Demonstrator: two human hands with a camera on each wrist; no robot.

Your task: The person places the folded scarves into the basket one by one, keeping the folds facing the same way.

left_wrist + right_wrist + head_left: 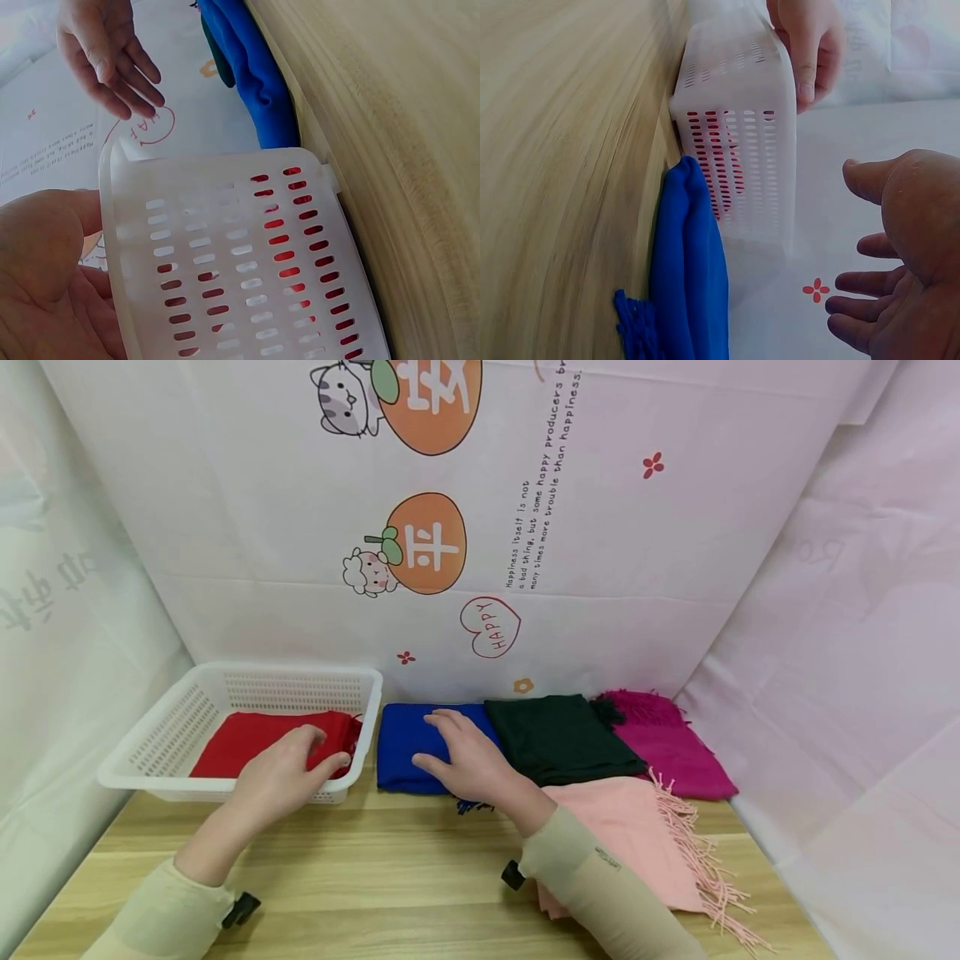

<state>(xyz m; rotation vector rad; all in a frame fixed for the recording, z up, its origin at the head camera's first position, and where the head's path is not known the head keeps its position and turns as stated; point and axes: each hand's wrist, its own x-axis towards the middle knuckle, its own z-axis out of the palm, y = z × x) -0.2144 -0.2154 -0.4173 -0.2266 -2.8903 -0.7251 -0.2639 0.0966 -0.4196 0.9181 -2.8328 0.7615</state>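
My left hand (281,777) hovers over the front right part of a white perforated plastic basket (142,752), its fingers relaxed and holding nothing. Inside the basket lies a folded red scarf (240,743), partly hidden by that hand. My right hand (476,760) is above a folded blue scarf (405,747), thumb and fingers spread apart with nothing between them. In the right wrist view, a gap shows between the right hand (900,270) and the blue scarf (690,262). Blue fringe sticks out at that scarf's front edge.
Right of the blue scarf lies a folded dark green scarf (562,739), with a magenta scarf (675,752) beyond it. A pink fringed scarf (622,835) lies in front, partly behind my right forearm. A printed white cloth (600,610) rises behind the wooden table (375,877).
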